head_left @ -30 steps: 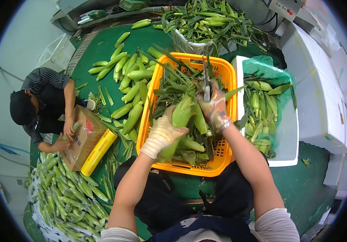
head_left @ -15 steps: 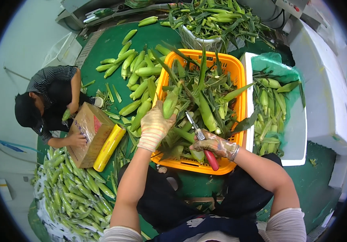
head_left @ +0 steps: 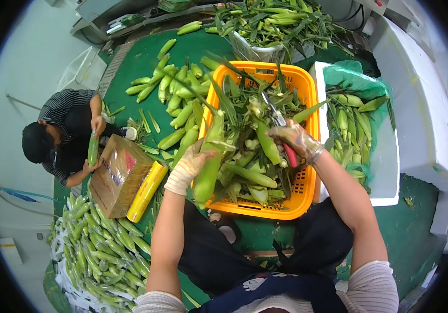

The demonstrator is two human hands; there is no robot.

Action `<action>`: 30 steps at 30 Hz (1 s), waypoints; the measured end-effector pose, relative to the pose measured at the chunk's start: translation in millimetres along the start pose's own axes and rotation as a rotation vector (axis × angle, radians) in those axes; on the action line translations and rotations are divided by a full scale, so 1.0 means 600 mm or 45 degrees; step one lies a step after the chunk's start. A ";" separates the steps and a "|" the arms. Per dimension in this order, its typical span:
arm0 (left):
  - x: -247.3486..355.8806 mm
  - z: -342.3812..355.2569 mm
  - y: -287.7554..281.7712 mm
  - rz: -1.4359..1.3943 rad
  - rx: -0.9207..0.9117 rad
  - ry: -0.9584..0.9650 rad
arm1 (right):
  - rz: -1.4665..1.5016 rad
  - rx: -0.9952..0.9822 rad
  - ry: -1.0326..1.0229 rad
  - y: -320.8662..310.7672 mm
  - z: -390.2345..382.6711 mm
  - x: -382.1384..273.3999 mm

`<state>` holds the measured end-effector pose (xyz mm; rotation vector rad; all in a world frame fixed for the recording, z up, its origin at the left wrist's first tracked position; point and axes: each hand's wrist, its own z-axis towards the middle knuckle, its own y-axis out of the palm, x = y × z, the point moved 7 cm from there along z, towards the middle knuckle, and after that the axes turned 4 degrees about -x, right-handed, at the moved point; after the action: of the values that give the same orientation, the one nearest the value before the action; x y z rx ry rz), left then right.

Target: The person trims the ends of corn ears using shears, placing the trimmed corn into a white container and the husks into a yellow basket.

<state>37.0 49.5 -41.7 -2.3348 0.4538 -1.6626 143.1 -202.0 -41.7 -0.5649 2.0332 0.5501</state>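
1. Over the left rim of the crate [head_left: 271, 212], the left hand [head_left: 188, 164] clamps corn [head_left: 209, 176] lengthwise, likely for steadiness.
2. Farther right, the right hand [head_left: 298, 140] grips shears [head_left: 290, 156], blades pointing far, likely clear of the left hand.
3. Crate sits beneath both, probably for reach.

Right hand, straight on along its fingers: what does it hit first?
Likely the green corn ear just left of the right hand, in the orange basket. Depth is unclear, so it might pass above.
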 end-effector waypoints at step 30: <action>0.043 0.036 0.128 -1.259 -0.379 -0.175 | -0.699 0.134 -0.648 0.087 0.005 -0.023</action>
<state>56.8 -30.8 -54.3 -3.1384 -0.6485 -1.8187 120.8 -156.6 -23.1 -0.7901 1.3412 0.2189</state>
